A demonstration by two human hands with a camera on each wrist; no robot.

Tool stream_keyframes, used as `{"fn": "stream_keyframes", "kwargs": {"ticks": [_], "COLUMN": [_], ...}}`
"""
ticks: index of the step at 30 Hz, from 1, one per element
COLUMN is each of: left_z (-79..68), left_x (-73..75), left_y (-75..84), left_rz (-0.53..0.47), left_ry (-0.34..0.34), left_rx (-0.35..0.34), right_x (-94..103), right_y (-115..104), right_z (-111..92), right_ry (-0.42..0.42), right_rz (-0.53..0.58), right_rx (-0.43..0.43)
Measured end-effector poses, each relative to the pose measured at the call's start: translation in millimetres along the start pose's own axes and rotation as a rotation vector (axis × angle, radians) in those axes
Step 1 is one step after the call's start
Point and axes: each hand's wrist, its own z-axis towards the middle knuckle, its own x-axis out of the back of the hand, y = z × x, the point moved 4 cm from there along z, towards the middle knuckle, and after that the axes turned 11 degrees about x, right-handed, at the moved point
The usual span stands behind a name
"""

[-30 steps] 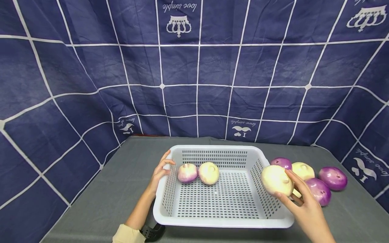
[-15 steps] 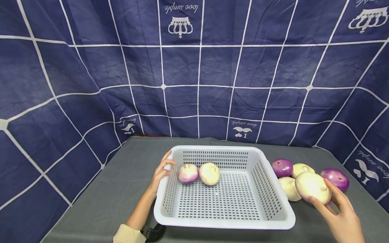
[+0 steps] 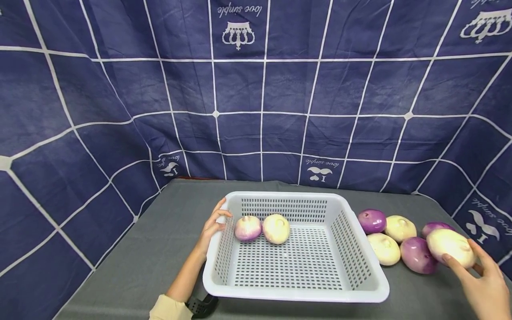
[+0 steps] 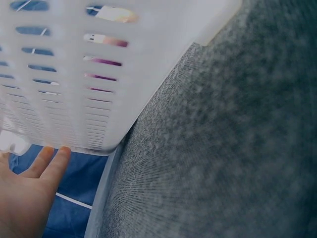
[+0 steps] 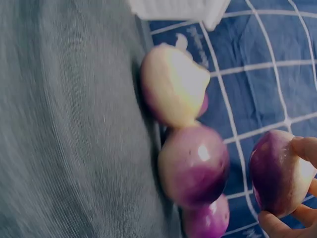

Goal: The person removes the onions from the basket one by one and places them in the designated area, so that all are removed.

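My right hand (image 3: 486, 278) pinches a white and purple turnip (image 3: 450, 248) between thumb and fingers, at the right end of a group of turnips. In the right wrist view the held turnip (image 5: 277, 173) is apart from the others, its purple side showing. My left hand (image 3: 210, 231) holds the left rim of a white perforated basket (image 3: 296, 294), fingertips over the edge. Inside, toward the left, two turnips sit side by side: a pinkish one (image 3: 248, 229) and a cream one (image 3: 276, 229). Two left fingers (image 4: 55, 171) stretch along the basket's outer wall in the left wrist view.
Right of the basket, on the grey cloth (image 3: 132, 266), lie several more turnips, among them a purple one (image 3: 418, 255) and a cream one (image 3: 384, 250). A blue curtain with white lines (image 3: 288, 98) hangs behind and at both sides.
My right hand has carried its turnip rightward from above the basket's right rim, past the group, to the group's right end. The left hand, the basket and its two turnips stay in place.
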Motion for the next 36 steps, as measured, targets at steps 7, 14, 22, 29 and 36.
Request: {"fn": "stream_keyframes", "kwargs": {"ticks": [7, 14, 22, 29, 36], "left_z": [0.1, 0.5, 1.7, 1.3, 1.4], "left_x": [-0.1, -0.2, 0.5, 0.3, -0.4], "left_y": [-2.4, -3.7, -1.8, -0.6, -1.2], "left_rz": [-0.012, -0.014, -0.023, -0.033, -0.015], "left_ry": [-0.005, -0.011, 0.0, 0.001, 0.003], "left_rx": [0.006, 0.006, 0.005, 0.011, 0.002], "right_x": [-4.4, 0.3, -4.2, -14.8, -15.4], "right_y": [10, -2, 15, 32, 35], "right_z": [11, 5, 10, 9, 7], "right_ry": [0.008, 0.025, 0.015, -0.062, -0.054], "right_rz": [-0.045, -0.024, -0.033, -0.027, 0.013], "right_rx": [-0.107, -0.165, -0.167, -0.112, -0.089]}}
